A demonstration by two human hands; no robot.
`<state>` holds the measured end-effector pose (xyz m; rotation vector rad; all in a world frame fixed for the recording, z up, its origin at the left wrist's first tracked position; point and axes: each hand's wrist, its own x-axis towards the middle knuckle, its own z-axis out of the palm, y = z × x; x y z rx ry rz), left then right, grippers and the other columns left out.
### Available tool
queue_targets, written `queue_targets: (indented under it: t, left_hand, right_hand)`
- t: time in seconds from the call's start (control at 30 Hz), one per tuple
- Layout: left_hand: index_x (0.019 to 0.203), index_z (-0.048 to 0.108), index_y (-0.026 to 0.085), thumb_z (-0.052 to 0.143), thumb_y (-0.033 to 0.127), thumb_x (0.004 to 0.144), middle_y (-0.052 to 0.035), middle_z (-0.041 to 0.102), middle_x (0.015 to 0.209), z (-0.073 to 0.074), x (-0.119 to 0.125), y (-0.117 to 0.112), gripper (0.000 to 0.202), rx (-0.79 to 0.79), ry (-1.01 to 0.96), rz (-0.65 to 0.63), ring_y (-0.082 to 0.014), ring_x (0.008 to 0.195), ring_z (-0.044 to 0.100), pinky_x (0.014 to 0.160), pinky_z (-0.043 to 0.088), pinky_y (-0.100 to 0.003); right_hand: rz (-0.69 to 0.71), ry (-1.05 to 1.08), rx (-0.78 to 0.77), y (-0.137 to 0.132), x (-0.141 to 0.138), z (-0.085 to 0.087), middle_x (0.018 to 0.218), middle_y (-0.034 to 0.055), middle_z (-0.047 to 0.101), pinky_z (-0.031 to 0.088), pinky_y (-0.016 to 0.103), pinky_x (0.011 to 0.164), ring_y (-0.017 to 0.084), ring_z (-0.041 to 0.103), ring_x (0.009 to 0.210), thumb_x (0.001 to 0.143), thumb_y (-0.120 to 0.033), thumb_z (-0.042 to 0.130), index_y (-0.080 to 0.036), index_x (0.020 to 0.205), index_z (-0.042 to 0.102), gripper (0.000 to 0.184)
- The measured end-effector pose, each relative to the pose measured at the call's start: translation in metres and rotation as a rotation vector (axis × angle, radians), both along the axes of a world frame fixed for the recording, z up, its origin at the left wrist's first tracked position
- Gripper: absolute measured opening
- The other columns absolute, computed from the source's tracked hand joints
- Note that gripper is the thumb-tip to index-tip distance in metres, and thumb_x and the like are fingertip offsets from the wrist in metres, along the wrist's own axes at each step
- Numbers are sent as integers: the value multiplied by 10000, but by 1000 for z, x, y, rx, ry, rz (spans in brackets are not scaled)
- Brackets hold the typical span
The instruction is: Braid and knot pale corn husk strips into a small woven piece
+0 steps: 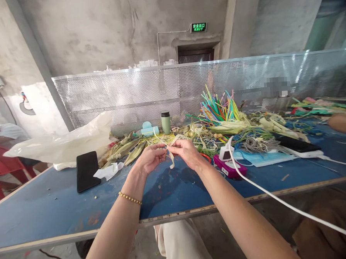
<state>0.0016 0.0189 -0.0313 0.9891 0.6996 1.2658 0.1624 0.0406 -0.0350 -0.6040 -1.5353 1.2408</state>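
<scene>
Both hands meet above the blue table (116, 206), fingertips close together. A pale strip of corn husk (171, 160) hangs down between them. My left hand (154, 157), with a gold bead bracelet on its wrist, has its fingers pinched at the strip's left side. My right hand (185, 151) pinches the husk strip from the right, thumb and forefinger together. Behind the hands lie dried corn husks (136, 152) and a tangle of plant fibres. The exact fold of the strip at the fingertips is too small to make out.
A black phone (88, 170) and crumpled white paper (109, 171) lie left. A charger on a purple box (230, 169) trails a white cable across my right side. Behind stand a green bottle (166, 124), colourful pipe cleaners (218, 107) and a perforated metal screen (116, 94).
</scene>
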Motion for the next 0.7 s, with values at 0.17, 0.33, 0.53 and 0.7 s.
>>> queue_targets:
  t: [0.17,0.33,0.53,0.7]
  left_hand:
    - [851,635,93,692,-12,676,-39,624,633,1,0,-2,212,17,24,-13,-106,545,567,556,437,-231]
    - [725,646,82,668,1,670,-8,561,575,2,3,-4,100,19,62,5,-75,492,504,512,398,-212]
    - [649,645,71,787,147,698,-12,545,556,-3,5,0,168,-9,77,40,-68,479,480,491,380,-220]
    - [575,602,85,820,130,661,-8,532,518,-10,5,3,238,-30,118,73,-69,448,475,476,375,-223]
  right_hand:
    - [6,3,-19,-1,-1,1,655,14,665,493,274,584,124,577,575,621,-351,816,-140,716,684,266]
    - [-68,-120,28,0,0,1,585,-6,592,376,243,503,101,486,524,652,-340,771,-145,691,655,231]
    - [-157,-263,74,1,0,0,569,-14,550,358,250,512,109,469,531,666,-266,687,-164,628,624,126]
    - [-207,-276,89,3,-2,-2,636,-5,611,377,239,520,116,514,561,636,-206,659,-156,735,618,119]
